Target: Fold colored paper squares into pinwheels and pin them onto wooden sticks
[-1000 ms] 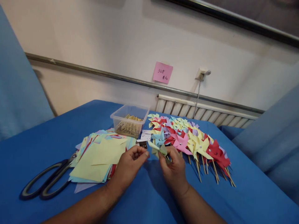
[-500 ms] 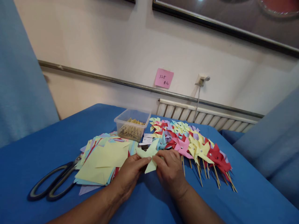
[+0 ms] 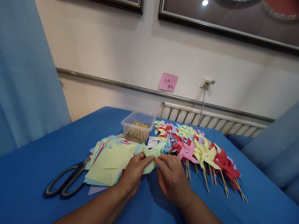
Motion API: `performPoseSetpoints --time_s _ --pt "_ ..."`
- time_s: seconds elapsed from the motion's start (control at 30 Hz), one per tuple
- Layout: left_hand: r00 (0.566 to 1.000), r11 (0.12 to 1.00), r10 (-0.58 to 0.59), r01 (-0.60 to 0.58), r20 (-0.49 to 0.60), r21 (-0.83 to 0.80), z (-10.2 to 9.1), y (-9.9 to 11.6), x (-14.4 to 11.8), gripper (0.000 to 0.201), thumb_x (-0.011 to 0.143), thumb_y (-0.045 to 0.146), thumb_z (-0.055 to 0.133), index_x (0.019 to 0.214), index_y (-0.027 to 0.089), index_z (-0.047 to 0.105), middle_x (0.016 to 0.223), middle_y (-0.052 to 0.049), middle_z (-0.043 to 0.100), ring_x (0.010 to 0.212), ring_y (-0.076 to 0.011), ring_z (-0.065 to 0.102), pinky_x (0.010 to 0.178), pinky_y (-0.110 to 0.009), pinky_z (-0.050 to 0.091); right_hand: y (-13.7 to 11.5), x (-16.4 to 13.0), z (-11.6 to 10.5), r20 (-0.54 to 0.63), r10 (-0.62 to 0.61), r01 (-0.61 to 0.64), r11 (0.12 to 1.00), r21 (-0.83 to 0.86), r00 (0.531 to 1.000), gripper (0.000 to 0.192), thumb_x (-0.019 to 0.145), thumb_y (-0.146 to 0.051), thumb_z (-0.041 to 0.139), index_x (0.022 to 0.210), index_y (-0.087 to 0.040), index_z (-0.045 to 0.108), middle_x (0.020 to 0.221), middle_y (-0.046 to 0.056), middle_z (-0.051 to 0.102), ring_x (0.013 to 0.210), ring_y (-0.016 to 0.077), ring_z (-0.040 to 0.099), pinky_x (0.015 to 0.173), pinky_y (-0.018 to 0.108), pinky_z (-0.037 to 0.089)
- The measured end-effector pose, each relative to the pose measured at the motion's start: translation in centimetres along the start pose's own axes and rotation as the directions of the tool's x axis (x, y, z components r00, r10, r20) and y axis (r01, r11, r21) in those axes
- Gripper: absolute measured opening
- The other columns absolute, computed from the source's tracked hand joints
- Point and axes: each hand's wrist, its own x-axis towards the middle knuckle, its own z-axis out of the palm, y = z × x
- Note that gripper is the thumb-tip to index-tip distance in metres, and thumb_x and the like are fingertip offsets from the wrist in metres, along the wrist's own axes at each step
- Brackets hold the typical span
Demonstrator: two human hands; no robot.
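Observation:
Between my hands is a pale green paper pinwheel (image 3: 148, 169), its corners folded in toward the centre and no stick visible on it. My left hand (image 3: 135, 171) pinches it from the left, thumb pressed near the middle. From the other side, my right hand (image 3: 174, 177) has its thumb and index finger closed at the pinwheel's centre. Whether a pin sits under those fingertips is hidden. Just left of my left hand lies a stack of coloured paper squares (image 3: 109, 161), pale yellow on top. Finished pinwheels (image 3: 187, 151) on sticks lie close to my right hand.
Scissors (image 3: 67, 182) lie left of the paper, blades under the stack. Behind stands a clear plastic box (image 3: 136, 135) of short wooden sticks, with a small white card box (image 3: 152, 142) beside it. A blue cloth (image 3: 98, 121) covers the table; a radiator (image 3: 210, 119) is behind.
My right fingers have shifted on the pinwheel's centre and the index finger now points more inward. The pinwheel has turned slightly in my grip. The whole view has swung a little left.

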Motion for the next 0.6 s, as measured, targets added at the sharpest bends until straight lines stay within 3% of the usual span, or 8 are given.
performPoseSetpoints --time_s 0.17,0.37,0.5,0.6 --pt "0.997 0.997 0.075 -0.075 -0.018 0.0 -0.2 0.2 0.2 0.032 0.07 0.034 0.072 0.093 0.012 0.07 0.078 -0.006 0.073 0.063 -0.013 0.061 0.06 -0.023 0.046 0.1 -0.1 -0.1 -0.082 0.017 -0.011 0.997 0.076 0.997 0.044 0.079 -0.006 0.049 0.121 -0.019 0.053 0.107 0.011 0.06 0.096 0.0243 0.056 0.082 0.042 0.044" --pt "0.979 0.981 0.151 -0.165 -0.136 -0.1 -1.0 2.5 0.9 0.025 0.07 0.027 0.072 0.088 0.012 0.066 0.069 -0.005 0.072 0.058 -0.016 0.065 0.06 -0.027 0.052 1.3 -0.5 0.0 -0.211 0.138 -0.101 0.979 0.175 0.968 0.033 0.083 -0.005 0.048 0.11 -0.021 0.059 0.1 0.009 0.061 0.093 0.0218 0.058 0.08 0.039 0.047" --pt "0.938 0.941 0.226 -0.281 -0.264 -0.191 -2.1 4.9 1.2 0.021 0.067 0.02 0.072 0.086 0.014 0.066 0.067 -0.002 0.071 0.058 -0.0165 0.066 0.058 -0.027 0.054 1.6 -0.7 0.7 -0.233 0.22 -0.161 0.955 0.248 0.947 0.03 0.083 -0.007 0.048 0.107 -0.021 0.06 0.1 0.009 0.062 0.096 0.0213 0.058 0.082 0.037 0.048" --pt "0.871 0.896 0.285 -0.391 -0.401 -0.21 -3.3 6.3 1.4 0.015 0.062 0.018 0.075 0.073 0.014 0.065 0.061 0.0 0.069 0.054 -0.0166 0.065 0.055 -0.027 0.054 1.1 -0.3 1.4 -0.26 0.279 -0.193 0.93 0.311 0.924 0.028 0.084 -0.008 0.048 0.107 -0.02 0.06 0.102 0.009 0.062 0.098 0.0206 0.059 0.085 0.036 0.048"
